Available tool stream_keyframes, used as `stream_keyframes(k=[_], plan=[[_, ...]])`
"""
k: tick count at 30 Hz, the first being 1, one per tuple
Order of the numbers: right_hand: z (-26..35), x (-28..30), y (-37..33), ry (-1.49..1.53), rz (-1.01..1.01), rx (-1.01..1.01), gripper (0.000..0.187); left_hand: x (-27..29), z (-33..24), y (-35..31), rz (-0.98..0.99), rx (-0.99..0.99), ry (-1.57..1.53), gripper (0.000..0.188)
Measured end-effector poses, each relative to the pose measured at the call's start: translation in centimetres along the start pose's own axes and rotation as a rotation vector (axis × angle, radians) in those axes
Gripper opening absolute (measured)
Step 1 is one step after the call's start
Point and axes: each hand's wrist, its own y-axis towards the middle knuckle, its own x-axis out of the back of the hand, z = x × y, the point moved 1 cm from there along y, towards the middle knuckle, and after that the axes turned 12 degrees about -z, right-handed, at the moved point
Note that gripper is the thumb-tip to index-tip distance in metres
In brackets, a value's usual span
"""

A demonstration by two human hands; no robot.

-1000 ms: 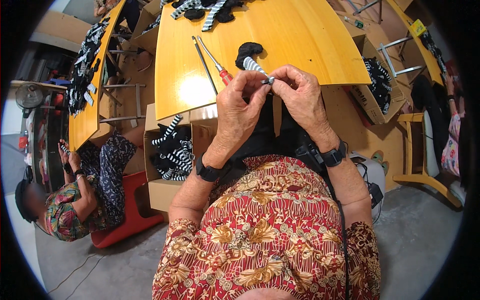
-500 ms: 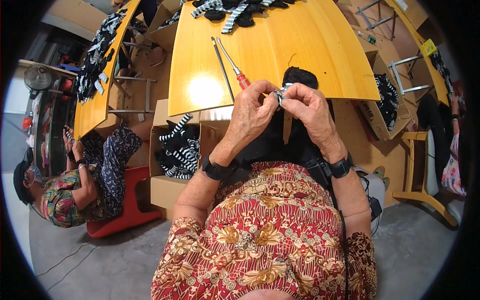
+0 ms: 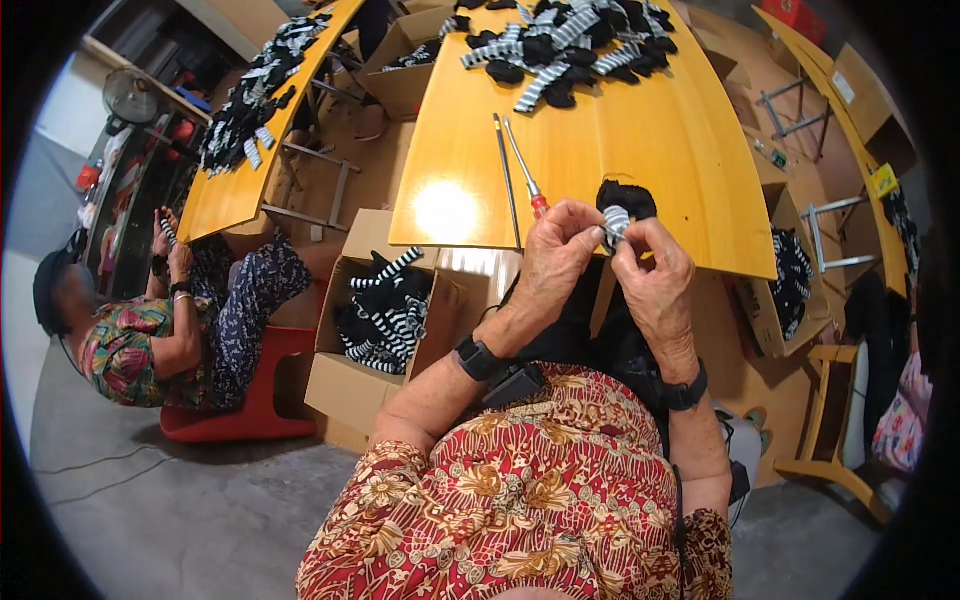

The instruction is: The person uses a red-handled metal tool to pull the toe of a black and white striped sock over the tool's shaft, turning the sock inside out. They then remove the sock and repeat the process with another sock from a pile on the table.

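At the near edge of the yellow table, my left hand (image 3: 558, 252) and my right hand (image 3: 652, 275) pinch the striped end of a small sock (image 3: 616, 219) between thumbs and fingertips. The sock is grey and white striped there, and its black part lies beyond on the tabletop. Fingertips hide some of the pinched edge. Just beyond my left hand lies a screwdriver (image 3: 540, 205) with a red handle, its shaft pointing away. A thin black rod (image 3: 508, 180) rests beside it on the left.
Black and striped socks (image 3: 570, 45) are heaped across the far part of the table (image 3: 450, 170). An open carton (image 3: 340, 330) of striped socks stands below left, another carton (image 3: 775, 310) at right. A seated co-worker (image 3: 150, 340) handles a striped piece at the left table.
The whole view has shifted, bringing more of the far sock heap into sight. Both my hands still pinch the sock, and more of its striped part now shows between them.
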Motion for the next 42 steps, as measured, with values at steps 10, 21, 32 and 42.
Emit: stream_keyframes(k=[10,21,32,42], plan=[[-4.8,0.1,0.3,0.391,0.054,-0.415,0.002,-1.1,-0.3,0.0,0.198,0.136,-0.029,0.024],[-3.5,-0.9,-0.1,0.564,0.004,-0.34,0.002,-0.4,0.6,0.7,0.007,-0.038,0.211,0.016],[-0.9,-0.4,0.3,0.069,-0.016,-0.071,0.007,0.5,0.7,0.7,-0.002,0.31,-0.055,0.007],[-3.3,-0.2,1.0,0.28,0.095,-0.261,0.004,1.6,-0.4,0.5,0.191,0.321,0.034,0.013]])
